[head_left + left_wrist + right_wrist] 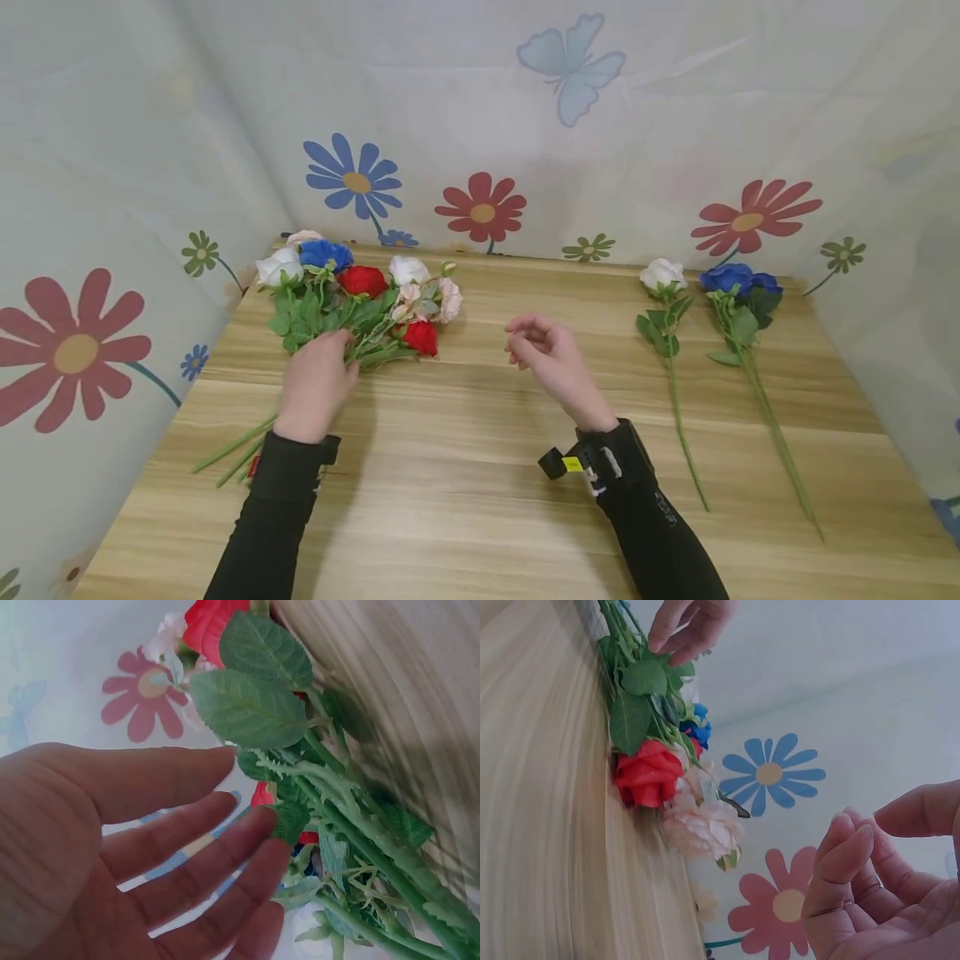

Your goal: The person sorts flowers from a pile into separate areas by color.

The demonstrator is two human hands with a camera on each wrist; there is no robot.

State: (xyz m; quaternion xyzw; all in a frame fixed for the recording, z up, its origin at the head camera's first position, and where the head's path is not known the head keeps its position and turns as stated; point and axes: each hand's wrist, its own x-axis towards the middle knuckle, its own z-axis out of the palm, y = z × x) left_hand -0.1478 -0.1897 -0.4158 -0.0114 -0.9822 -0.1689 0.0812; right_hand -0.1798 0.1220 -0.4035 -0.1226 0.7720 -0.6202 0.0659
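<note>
A bunch of artificial flowers lies at the left of the table, with a red rose [422,337], a blue flower [325,253], a white rose [279,267] and pale pink blooms [703,825] among green leaves. Over its stems [375,851] is my left hand [318,383], fingers loosely extended and spread, the fingertips right at the leaves [251,709]. Nothing shows between thumb and fingers there. My right hand [552,362] hovers above the middle of the table with its fingers loosely bent, holding nothing.
On the right of the wooden table [465,500] lie a single white rose [663,275] and, beside it, blue flowers [735,282], their long stems toward me. A printed curtain [450,92] closes off the back and both sides.
</note>
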